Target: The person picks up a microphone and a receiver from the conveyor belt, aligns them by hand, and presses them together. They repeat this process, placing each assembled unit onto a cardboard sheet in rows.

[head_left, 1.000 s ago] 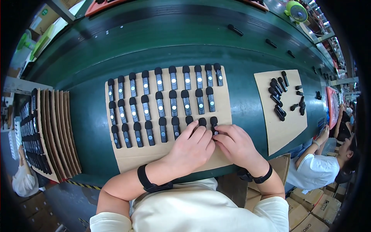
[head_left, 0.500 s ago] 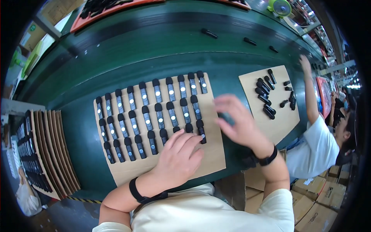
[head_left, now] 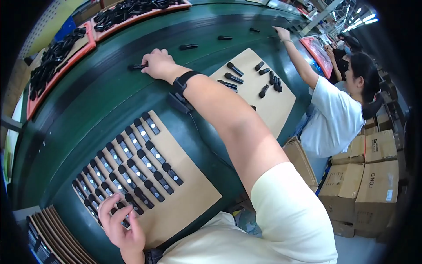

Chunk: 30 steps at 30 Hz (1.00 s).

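- The right hand (head_left: 159,64) is stretched far out over the green tabletop (head_left: 88,101), arm nearly straight, wrist with a black band.
- Its fingers close on a small black part (head_left: 135,67) lying on the dark belt strip, toward the far edge.
- The left hand (head_left: 119,222) rests flat, fingers spread, on the near corner of the cardboard sheet (head_left: 184,198), touching the rows of black parts (head_left: 132,169).

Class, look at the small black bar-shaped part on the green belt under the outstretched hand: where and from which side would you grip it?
Probably pinch the black part across its narrow width, from above. It lies flat and long on the belt; the right hand already covers one end.
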Motion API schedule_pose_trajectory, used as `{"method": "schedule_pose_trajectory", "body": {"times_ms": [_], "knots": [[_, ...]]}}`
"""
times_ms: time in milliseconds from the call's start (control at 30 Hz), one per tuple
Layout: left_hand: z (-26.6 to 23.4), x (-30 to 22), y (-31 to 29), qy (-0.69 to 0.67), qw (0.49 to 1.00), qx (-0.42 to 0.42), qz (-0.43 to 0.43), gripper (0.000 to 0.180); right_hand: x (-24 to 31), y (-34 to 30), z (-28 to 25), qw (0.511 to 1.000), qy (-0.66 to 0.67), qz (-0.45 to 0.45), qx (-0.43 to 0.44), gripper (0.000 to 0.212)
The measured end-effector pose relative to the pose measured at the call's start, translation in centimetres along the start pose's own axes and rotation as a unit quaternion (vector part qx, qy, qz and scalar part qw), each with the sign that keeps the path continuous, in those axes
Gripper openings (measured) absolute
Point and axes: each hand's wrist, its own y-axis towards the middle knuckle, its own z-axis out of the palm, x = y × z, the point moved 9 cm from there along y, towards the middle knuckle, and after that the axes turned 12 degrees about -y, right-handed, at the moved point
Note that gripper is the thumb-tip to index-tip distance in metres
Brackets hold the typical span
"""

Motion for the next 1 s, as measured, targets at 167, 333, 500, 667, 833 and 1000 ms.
{"method": "schedule_pose_trajectory", "body": {"times_ms": [167, 333, 500, 667, 833, 1000], "knots": [[-1.4, 0.7, -0.6, -0.016, 0.999, -0.039, -0.010, 0.008, 1.0, -0.5, -1.1, 0.976, 0.207, -0.061, -0.014, 0.024], [-2.7, 2.0, -1.2, -0.034, 0.995, -0.073, -0.055, 0.017, 9.8, -12.0, -6.5, 0.843, 0.519, -0.129, 0.056, 0.018], [-2.0, 2.5, -1.2, -0.194, 0.969, -0.131, -0.079, 0.025, 15.6, -24.4, -9.8, 0.819, 0.516, -0.212, 0.137, 0.013], [-2.8, 3.2, -2.7, -0.203, 0.973, -0.088, -0.060, 0.032, 17.8, -27.3, -9.3, 0.809, 0.541, -0.211, 0.091, 0.018], [-2.0, 1.3, -1.0, -0.141, 0.989, -0.045, 0.018, 0.024, 16.9, -27.8, -8.3, 0.834, 0.500, -0.232, 0.007, 0.026], [-2.0, 1.9, -1.3, -0.185, 0.982, -0.029, 0.000, 0.028, 17.2, -28.2, -7.8, 0.824, 0.480, -0.302, 0.006, 0.029]]}}
